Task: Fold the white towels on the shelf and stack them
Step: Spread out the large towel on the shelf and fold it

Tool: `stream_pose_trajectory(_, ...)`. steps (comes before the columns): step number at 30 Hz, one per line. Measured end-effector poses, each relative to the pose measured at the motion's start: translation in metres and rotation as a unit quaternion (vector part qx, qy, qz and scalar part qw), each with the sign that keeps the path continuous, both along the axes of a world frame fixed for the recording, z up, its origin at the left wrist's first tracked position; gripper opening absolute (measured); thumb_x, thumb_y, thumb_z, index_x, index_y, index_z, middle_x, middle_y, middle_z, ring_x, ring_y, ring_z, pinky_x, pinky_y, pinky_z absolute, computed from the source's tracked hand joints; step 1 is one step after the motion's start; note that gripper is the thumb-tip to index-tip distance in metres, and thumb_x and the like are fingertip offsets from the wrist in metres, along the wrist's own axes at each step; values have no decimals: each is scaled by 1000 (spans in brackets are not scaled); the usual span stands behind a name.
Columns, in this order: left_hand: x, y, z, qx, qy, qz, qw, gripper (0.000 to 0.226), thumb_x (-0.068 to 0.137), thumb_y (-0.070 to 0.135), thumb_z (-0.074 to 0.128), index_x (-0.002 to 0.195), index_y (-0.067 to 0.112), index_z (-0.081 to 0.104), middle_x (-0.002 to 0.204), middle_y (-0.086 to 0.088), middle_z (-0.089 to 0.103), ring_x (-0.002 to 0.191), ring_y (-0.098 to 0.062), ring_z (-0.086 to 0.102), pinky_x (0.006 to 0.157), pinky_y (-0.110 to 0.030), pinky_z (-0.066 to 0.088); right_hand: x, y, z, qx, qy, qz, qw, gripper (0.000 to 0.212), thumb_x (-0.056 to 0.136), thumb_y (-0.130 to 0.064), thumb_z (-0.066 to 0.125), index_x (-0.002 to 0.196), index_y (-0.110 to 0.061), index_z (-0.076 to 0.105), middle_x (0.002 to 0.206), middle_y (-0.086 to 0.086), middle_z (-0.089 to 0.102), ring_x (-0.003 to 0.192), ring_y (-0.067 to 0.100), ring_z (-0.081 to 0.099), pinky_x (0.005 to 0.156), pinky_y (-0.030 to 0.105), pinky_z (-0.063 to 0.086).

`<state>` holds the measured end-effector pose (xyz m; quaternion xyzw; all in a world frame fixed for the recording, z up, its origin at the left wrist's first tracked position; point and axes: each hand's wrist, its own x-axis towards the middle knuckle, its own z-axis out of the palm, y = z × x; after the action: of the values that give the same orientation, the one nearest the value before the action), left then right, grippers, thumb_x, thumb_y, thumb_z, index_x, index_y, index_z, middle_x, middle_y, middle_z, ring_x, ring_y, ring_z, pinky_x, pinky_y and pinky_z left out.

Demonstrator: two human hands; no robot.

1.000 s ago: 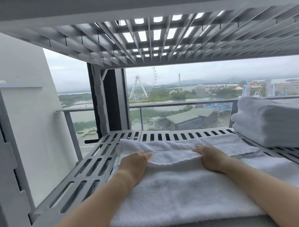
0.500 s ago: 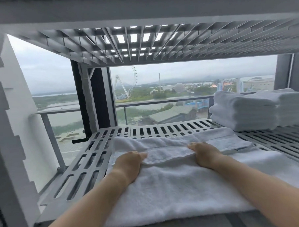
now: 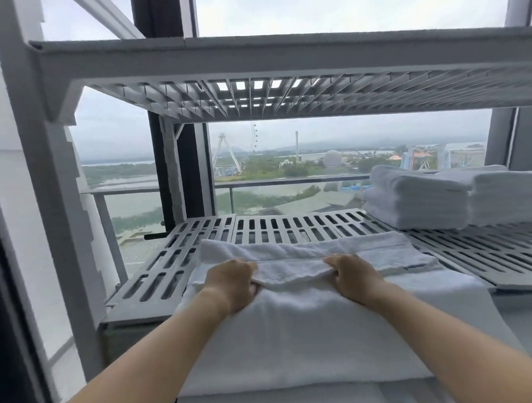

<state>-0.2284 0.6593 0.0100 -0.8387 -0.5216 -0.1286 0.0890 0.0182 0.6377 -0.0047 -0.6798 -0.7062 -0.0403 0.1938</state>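
Note:
A white towel (image 3: 307,330) lies spread on the grey slatted shelf (image 3: 278,228) and hangs over its front edge toward me. My left hand (image 3: 231,282) and my right hand (image 3: 353,273) each pinch a folded-over edge of this towel near its middle, fingers closed on the cloth. Beyond my hands a folded band of towel runs across the shelf. A stack of folded white towels (image 3: 441,199) sits at the back right of the same shelf.
A second slatted shelf (image 3: 284,94) hangs low overhead. A grey upright post (image 3: 44,180) stands on the left. Behind the shelf is a window with a balcony rail. Bare slats show at the shelf's left and back.
The camera has pulled back and risen, so the upper shelf's front rail now shows. Both hands have closed on the towel's folded edge and drawn it slightly toward me.

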Motion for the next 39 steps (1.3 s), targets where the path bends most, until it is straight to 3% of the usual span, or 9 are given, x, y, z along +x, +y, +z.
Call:
stream_pose_trajectory(5,21,-2,6,45,11,-12,999,36,92,10,37,119,24,57,114,-4,64,104,-24,61,82,-36,51,3,-13,1,28,21,11,999,40,88,-6,39,123,-10,58,126,11,61,118,27,54,99,35,44)
stream_pose_trajectory(9,18,10,8,38,12,-20,999,45,90,1,34,126,24,50,119,-7,59,108,-26,60,88,-38,51,20,-14,5,-21,17,-66,997,40,83,-8,39,118,-15,56,120,10,61,114,28,55,96,37,44)
stream_pose_trajectory(12,15,18,4,-10,43,-33,998,44,92,8,37,130,28,47,125,-6,57,114,-26,56,95,-39,47,23,-8,9,-77,-3,-148,986,48,85,-12,38,130,-25,46,135,4,52,126,25,44,109,44,28)
stream_pose_trajectory(15,14,28,4,1,69,-51,996,42,92,5,36,124,27,53,118,-6,62,109,-25,59,95,-38,48,19,2,14,-113,-11,-178,977,56,89,-8,27,140,-29,36,147,2,39,136,23,32,114,55,13)
stream_pose_trajectory(19,12,46,15,48,87,-59,993,51,86,-6,35,121,26,55,115,-6,62,107,-26,60,92,-37,49,15,14,25,-56,6,-180,982,49,86,-4,30,125,-28,49,133,5,53,125,25,45,110,53,23)
stream_pose_trajectory(23,12,67,20,73,56,-59,994,52,84,-8,34,125,22,44,110,-8,57,98,-27,61,80,-34,52,9,24,26,-34,1,-192,981,41,83,0,29,110,-22,51,123,7,57,117,26,50,104,52,28)
stream_pose_trajectory(27,17,79,10,13,31,-66,997,43,82,9,43,123,21,44,112,-5,52,102,-23,56,84,-34,50,18,29,19,-75,-19,-147,986,38,88,-13,36,125,-20,42,135,3,41,130,22,33,108,54,21)
stream_pose_trajectory(30,17,86,9,23,49,-94,994,42,78,22,52,120,21,49,113,-1,49,104,-20,53,86,-32,49,25,31,22,-69,-1,-125,990,34,82,-11,42,114,-20,47,123,3,42,125,22,34,98,47,27)
stream_pose_trajectory(39,29,121,31,154,49,-90,983,37,80,-3,44,111,16,51,106,-1,54,101,-20,54,78,-33,52,38,79,31,53,-45,-139,988,40,75,3,41,108,-18,46,116,4,40,119,23,35,84,39,28)
